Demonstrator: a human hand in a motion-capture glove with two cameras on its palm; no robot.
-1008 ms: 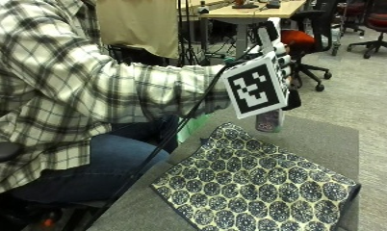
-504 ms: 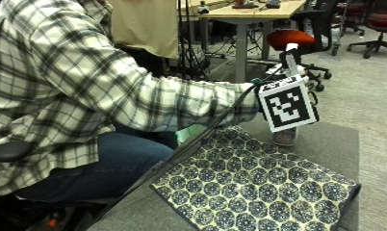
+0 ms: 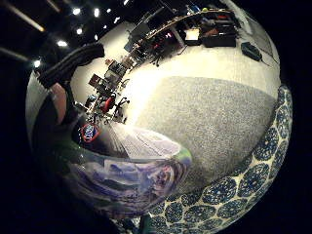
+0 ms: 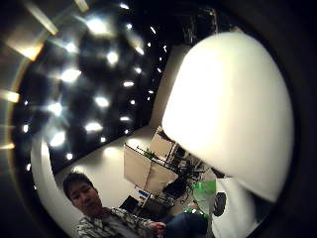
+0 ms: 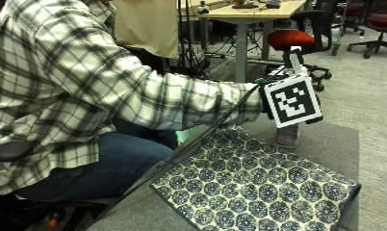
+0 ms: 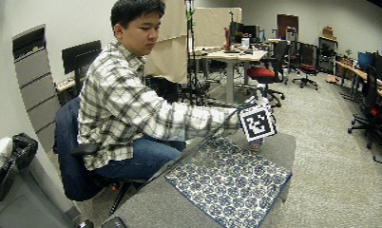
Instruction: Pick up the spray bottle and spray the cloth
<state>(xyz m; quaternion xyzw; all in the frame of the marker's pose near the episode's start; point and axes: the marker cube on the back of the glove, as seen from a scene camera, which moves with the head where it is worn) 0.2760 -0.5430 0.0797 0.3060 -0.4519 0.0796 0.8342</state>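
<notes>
Outside view: my hand (image 5: 265, 98) mostly hidden; I cannot tell grip. Spray bottle (image 5: 288, 134) stands on tabletop (image 5: 334, 139), just beyond cloth (image 5: 257, 187).

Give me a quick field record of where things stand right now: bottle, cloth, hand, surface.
spray bottle: base stands on the table just past the cloth's far edge; upper part hidden behind the marker; body fills the little finger side palm view
cloth: blue patterned, lying flat on the table
right hand: at the bottle, mostly hidden; grip cannot be confirmed
table: grey top
spraying: no sign of it yet
</notes>
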